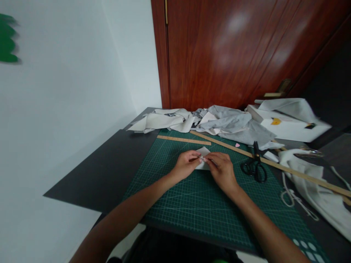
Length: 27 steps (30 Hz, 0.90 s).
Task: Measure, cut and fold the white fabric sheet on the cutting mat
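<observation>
both hands, left hand [186,163] and right hand [221,168], pinch a small white fabric piece [204,152] on the green cutting mat [192,197].

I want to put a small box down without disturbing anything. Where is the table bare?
Bare: the cutting mat near edge below the left hand and right hand, and the dark tabletop left of it. Crowded: fabric pile behind, scissors and long ruler to the right.

I see my left hand [186,165] and right hand [221,168] meeting on a fabric piece [204,152] atop the cutting mat [192,197] on the table [109,164]. Scissors [255,166] lie right; rulers [183,140] and heaped cloth [219,122] lie behind.
</observation>
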Tool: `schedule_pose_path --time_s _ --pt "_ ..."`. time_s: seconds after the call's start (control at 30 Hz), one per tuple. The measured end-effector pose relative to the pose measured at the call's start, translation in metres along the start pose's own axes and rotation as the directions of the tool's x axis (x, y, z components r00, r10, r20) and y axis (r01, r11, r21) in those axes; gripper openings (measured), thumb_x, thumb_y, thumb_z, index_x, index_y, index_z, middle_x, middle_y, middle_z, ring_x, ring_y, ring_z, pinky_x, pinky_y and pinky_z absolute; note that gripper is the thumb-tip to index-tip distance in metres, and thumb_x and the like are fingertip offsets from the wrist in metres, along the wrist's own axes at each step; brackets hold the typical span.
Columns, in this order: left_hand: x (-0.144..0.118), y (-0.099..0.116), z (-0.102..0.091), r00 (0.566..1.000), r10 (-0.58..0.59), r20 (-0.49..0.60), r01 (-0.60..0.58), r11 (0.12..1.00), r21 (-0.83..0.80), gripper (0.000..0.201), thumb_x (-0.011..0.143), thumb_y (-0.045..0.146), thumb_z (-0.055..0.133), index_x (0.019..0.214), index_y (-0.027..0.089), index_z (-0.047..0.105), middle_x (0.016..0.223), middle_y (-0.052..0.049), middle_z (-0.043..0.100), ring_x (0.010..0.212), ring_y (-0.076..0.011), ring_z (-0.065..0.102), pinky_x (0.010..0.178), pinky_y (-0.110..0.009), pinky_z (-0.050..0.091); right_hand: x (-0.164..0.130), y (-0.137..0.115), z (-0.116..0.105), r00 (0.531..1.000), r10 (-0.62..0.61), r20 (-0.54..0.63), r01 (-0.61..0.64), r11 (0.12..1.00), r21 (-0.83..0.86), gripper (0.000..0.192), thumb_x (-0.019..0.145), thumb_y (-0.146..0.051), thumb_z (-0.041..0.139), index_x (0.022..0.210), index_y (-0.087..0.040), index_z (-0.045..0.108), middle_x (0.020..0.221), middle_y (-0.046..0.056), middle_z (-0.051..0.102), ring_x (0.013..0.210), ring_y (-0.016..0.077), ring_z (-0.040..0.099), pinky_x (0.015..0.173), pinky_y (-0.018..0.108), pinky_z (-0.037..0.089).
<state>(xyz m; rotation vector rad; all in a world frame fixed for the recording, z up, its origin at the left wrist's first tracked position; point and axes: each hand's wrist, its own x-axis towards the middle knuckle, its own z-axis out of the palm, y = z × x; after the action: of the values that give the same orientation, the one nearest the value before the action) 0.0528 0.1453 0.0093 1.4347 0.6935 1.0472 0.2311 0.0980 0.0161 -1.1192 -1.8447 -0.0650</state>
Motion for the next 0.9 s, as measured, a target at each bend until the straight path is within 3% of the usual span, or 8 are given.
schedule_pose_path --time_s 0.07,0.2,0.33,0.5,0.7,0.8,0.9 --pt "0.0 0.005 -0.001 1.0 0.018 0.015 -0.019 0.998 0.057 0.035 0.078 0.044 0.083 0.093 0.013 0.077 0.093 -0.009 0.078 0.085 -0.0196 0.07 0.081 -0.031 0.051 -0.001 0.001 0.0 1.0 -0.009 0.003 0.009 1.0 -0.006 0.011 0.099 -0.026 0.063 0.099 -0.024 0.073 0.099 0.004 0.079 0.094 0.0247 0.072 0.09 0.043 0.045" --pt "-0.001 0.01 -0.003 0.999 0.036 0.022 -0.037 0.998 0.046 0.037 0.08 0.049 0.08 0.088 0.014 0.081 0.082 -0.006 0.075 0.075 -0.0153 0.063 0.07 -0.027 0.045 -0.001 -0.001 0.001 1.0 -0.017 0.015 0.018 1.0 -0.012 0.012 0.1 -0.026 0.061 0.102 -0.025 0.072 0.1 0.004 0.079 0.095 0.0246 0.072 0.09 0.044 0.045" --pt "-0.001 0.007 -0.001 0.996 -0.094 -0.003 0.093 0.99 -0.108 0.043 0.074 0.054 0.083 0.083 0.012 0.08 0.061 0.0 0.062 0.057 -0.0098 0.048 0.058 -0.025 0.034 0.0 -0.004 -0.001 0.999 -0.044 0.003 0.044 0.999 -0.006 0.011 0.1 -0.025 0.061 0.102 -0.025 0.072 0.099 0.004 0.078 0.095 0.0244 0.071 0.091 0.044 0.045" --pt "-0.002 0.009 0.002 0.984 -0.178 -0.012 0.166 0.935 -0.314 0.041 0.061 0.048 0.092 0.075 0.012 0.077 0.072 -0.004 0.068 0.067 -0.0118 0.055 0.066 -0.026 0.039 0.006 -0.009 -0.01 0.989 -0.109 0.104 0.104 0.993 0.054 0.011 0.099 -0.024 0.063 0.102 -0.026 0.074 0.095 0.002 0.075 0.091 0.0225 0.067 0.089 0.044 0.043" --pt "-0.005 0.012 0.001 0.991 -0.128 0.02 0.13 0.982 -0.133 0.046 0.071 0.056 0.085 0.081 0.011 0.08 0.06 0.001 0.057 0.056 -0.0076 0.037 0.057 -0.025 0.027 0.004 -0.008 -0.006 1.0 0.001 0.018 -0.003 0.994 0.107 0.01 0.098 -0.026 0.064 0.098 -0.026 0.074 0.102 0.005 0.071 0.098 0.0238 0.065 0.088 0.043 0.048" --pt "-0.005 0.013 -0.002 0.994 -0.089 0.055 0.093 0.992 -0.082 0.048 0.075 0.058 0.081 0.085 0.011 0.081 0.06 0.001 0.057 0.056 -0.0078 0.038 0.057 -0.025 0.027 0.002 -0.007 -0.002 0.999 0.048 0.025 -0.052 0.971 0.234 0.01 0.099 -0.025 0.062 0.099 -0.026 0.072 0.106 0.005 0.072 0.1 0.0222 0.068 0.088 0.039 0.053" --pt "-0.003 0.015 -0.005 0.996 -0.017 0.091 0.017 1.0 0.01 0.047 0.081 0.058 0.077 0.087 0.012 0.082 0.067 -0.002 0.065 0.061 -0.011 0.048 0.061 -0.026 0.035 0.003 -0.009 -0.002 0.996 0.069 0.051 -0.081 0.956 0.282 0.01 0.099 -0.025 0.062 0.099 -0.026 0.071 0.1 0.004 0.074 0.095 0.0214 0.07 0.088 0.038 0.054"
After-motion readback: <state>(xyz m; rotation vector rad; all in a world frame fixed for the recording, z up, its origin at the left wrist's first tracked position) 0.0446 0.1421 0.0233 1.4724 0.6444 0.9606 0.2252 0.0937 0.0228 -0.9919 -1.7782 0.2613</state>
